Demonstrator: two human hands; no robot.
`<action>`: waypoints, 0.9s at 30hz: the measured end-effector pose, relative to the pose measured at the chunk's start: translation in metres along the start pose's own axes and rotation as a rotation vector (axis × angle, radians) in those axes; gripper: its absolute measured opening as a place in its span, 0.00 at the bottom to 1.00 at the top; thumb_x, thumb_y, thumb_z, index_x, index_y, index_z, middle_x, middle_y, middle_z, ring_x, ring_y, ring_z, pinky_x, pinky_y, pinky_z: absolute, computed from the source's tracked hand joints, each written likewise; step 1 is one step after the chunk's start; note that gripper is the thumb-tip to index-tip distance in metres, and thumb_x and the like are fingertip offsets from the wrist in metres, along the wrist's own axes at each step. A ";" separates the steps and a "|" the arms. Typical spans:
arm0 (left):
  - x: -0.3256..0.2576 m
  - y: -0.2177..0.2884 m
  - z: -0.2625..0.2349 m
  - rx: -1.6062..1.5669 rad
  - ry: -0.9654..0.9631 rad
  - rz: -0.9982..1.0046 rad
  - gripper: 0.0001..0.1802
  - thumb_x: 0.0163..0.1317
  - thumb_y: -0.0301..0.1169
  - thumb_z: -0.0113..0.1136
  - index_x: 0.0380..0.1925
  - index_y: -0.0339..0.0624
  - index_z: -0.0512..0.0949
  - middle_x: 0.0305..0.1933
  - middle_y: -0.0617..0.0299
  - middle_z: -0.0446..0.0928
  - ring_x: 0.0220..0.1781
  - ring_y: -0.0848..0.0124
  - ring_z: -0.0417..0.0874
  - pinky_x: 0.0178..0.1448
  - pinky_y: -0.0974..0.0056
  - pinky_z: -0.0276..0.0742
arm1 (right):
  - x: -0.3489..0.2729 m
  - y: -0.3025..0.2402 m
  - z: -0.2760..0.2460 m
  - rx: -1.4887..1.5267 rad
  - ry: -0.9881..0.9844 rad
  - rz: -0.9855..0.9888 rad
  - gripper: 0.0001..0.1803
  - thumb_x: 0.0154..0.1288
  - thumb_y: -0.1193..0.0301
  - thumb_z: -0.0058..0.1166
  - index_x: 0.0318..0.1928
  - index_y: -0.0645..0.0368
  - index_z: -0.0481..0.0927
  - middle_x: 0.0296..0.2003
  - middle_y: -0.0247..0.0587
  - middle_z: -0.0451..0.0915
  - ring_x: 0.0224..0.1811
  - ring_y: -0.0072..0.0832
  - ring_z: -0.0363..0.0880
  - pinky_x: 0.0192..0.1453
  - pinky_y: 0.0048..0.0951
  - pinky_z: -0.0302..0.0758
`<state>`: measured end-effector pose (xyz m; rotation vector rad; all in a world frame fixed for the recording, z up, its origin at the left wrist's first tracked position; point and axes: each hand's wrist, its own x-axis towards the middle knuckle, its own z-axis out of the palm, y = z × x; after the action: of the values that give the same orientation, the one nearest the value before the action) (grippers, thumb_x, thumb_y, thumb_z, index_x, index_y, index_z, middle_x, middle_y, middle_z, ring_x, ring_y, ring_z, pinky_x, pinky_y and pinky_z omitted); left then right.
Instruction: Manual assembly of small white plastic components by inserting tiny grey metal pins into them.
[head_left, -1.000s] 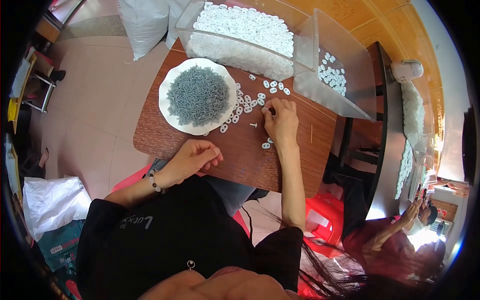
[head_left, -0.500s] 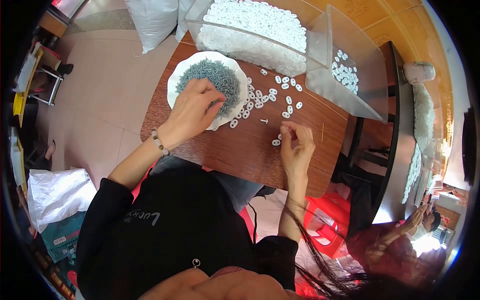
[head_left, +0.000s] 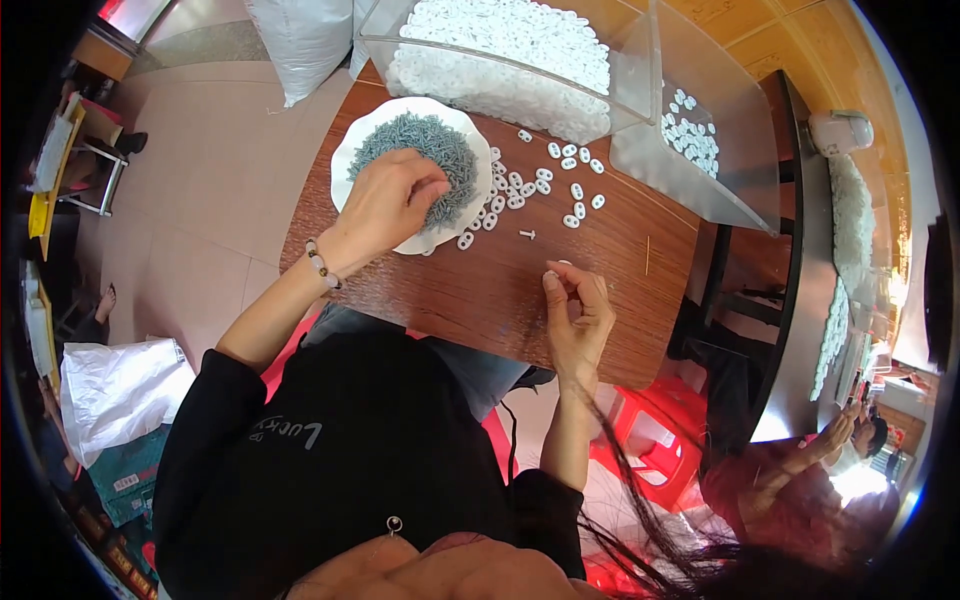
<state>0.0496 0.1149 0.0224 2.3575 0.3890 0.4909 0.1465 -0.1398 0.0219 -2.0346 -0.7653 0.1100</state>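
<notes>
My left hand (head_left: 385,200) is over a white wavy-rimmed bowl (head_left: 342,165) heaped with small grey screws (head_left: 440,150). Its thumb and fingers are pinched together at the heap; what they hold, if anything, is hidden. Farther right and nearer me, my right hand (head_left: 582,315) pinches a small white piece (head_left: 565,263) between thumb and forefinger just over the table; most of it is covered by the fingers. Several oval white two-hole pieces (head_left: 515,190) lie beside the bowl. One pale screw (head_left: 527,234) lies alone between my hands.
On the brown wooden table (head_left: 460,310), a clear bin (head_left: 500,60) full of white pieces stands at the back, with another clear bin (head_left: 690,190) holding fewer at its right. A thin stick (head_left: 647,255) lies at the right. A red stool (head_left: 650,440) stands below the table's right edge.
My right hand has moved slightly left and nearer me, and the white pieces beside its fingertips no longer show on the table. My left hand stays at the bowl, its fingers slightly lower.
</notes>
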 end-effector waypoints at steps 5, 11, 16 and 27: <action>-0.004 0.001 -0.004 -0.209 0.069 -0.126 0.05 0.61 0.27 0.61 0.31 0.35 0.80 0.28 0.55 0.76 0.26 0.63 0.75 0.32 0.61 0.69 | -0.002 -0.008 0.010 0.189 -0.016 0.077 0.07 0.63 0.75 0.60 0.42 0.63 0.83 0.29 0.29 0.77 0.35 0.17 0.73 0.43 0.18 0.70; -0.026 0.043 0.000 -0.472 -0.158 -0.191 0.07 0.68 0.26 0.54 0.32 0.34 0.76 0.30 0.64 0.75 0.34 0.76 0.74 0.40 0.70 0.70 | -0.003 -0.031 0.016 0.559 -0.160 0.315 0.09 0.63 0.74 0.61 0.43 0.64 0.83 0.35 0.30 0.81 0.38 0.16 0.76 0.47 0.19 0.71; -0.041 0.061 0.005 -0.603 -0.297 -0.158 0.07 0.69 0.25 0.51 0.33 0.34 0.74 0.30 0.63 0.74 0.34 0.78 0.72 0.41 0.71 0.71 | -0.008 -0.042 0.022 0.664 -0.148 0.297 0.07 0.64 0.73 0.60 0.41 0.64 0.82 0.35 0.31 0.82 0.38 0.16 0.76 0.48 0.20 0.72; -0.049 0.070 0.014 -0.554 -0.406 -0.210 0.07 0.69 0.26 0.52 0.33 0.33 0.74 0.28 0.63 0.74 0.32 0.78 0.72 0.40 0.70 0.71 | -0.023 -0.034 0.018 0.644 -0.139 0.339 0.08 0.64 0.73 0.60 0.41 0.65 0.82 0.34 0.32 0.82 0.37 0.15 0.76 0.45 0.18 0.71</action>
<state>0.0226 0.0371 0.0489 1.7927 0.2617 0.0044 0.1052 -0.1264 0.0336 -1.5233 -0.3853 0.6167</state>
